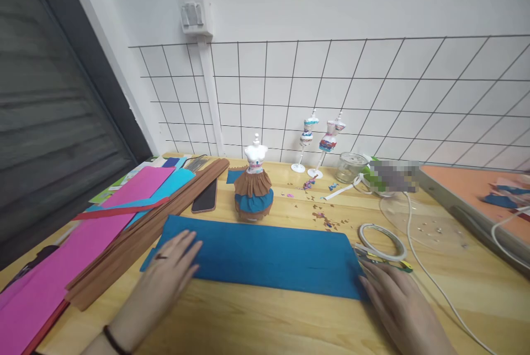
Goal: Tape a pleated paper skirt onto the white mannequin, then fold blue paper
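On the worktop [248, 319], a left hand [171, 261] spreads over the left end of a blue sheet [265, 255], its fingers loose, grasping nothing. The right hand [403, 300] hovers at the sheet's right edge; whether its fingers pinch it cannot be told. A careless sweep there could catch what looks like a cutter [406, 267]; pushing the sheet farther could topple the skirted dress form [253, 192].
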Demonstrator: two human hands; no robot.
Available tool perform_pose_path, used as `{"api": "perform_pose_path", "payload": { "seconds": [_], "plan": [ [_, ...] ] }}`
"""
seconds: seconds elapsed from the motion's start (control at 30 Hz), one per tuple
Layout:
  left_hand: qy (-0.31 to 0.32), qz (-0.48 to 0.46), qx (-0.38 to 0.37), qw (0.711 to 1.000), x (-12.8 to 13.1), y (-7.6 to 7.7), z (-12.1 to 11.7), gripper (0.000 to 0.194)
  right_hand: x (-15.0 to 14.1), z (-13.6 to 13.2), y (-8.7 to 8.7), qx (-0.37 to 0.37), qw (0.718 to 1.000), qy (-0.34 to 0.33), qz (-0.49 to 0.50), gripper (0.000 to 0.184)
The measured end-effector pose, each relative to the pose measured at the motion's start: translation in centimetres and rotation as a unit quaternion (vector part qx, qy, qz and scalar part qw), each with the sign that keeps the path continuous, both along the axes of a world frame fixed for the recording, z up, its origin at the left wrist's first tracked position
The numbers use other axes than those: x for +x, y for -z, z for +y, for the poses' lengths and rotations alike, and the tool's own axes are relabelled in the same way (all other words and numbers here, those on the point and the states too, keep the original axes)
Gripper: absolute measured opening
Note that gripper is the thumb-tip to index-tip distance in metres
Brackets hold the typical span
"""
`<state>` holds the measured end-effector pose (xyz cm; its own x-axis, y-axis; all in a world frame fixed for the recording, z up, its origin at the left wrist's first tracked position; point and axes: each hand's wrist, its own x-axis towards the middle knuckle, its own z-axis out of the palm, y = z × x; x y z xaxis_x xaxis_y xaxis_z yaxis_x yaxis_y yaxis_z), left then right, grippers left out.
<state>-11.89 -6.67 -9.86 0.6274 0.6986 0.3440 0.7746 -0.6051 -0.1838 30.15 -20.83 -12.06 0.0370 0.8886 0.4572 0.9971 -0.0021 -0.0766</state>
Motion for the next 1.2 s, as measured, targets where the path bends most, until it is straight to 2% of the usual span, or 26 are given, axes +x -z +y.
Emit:
{"api": "perform_pose_path", "payload": {
  "seconds": [0.1,0.2,0.27,0.4,0.6,0.83,1.07,1.2],
  "plan": [
    [0.097,0.014,-0.046,0.994,4.4,-0.2,-2.0,0.051,-2.6,0.1,-1.0,0.018,0.995,-0.076,-0.062,0.041],
    [0.174,-0.002,-0.105,0.979,7.8,-0.4,-3.7,0.062,-5.9,0.5,-1.7,0.016,0.972,-0.193,-0.132,0.047],
    [0.194,-0.003,-0.137,0.971,9.2,-0.4,-4.4,0.066,-8.0,1.1,-1.8,0.010,0.955,-0.252,-0.156,0.051],
    [0.188,0.006,-0.184,0.965,10.2,0.5,-4.6,0.065,-10.5,2.2,-1.2,-0.006,0.947,-0.282,-0.152,0.054],
    [0.173,0.001,-0.204,0.964,10.2,1.9,-4.6,0.065,-10.7,2.7,0.3,-0.021,0.946,-0.298,-0.129,0.064],
    [0.150,-0.005,-0.192,0.970,9.5,1.5,-4.5,0.066,-8.8,2.3,0.8,-0.014,0.954,-0.278,-0.113,0.072],
    [0.058,0.005,-0.135,0.989,4.9,2.0,-3.7,0.066,-5.6,0.6,-0.1,-0.030,0.958,-0.237,-0.156,0.080],
    [0.000,-0.007,-0.098,0.995,1.5,2.7,-3.5,0.066,-4.5,-0.2,0.2,-0.036,0.966,-0.220,-0.132,0.082]
  ]
}}
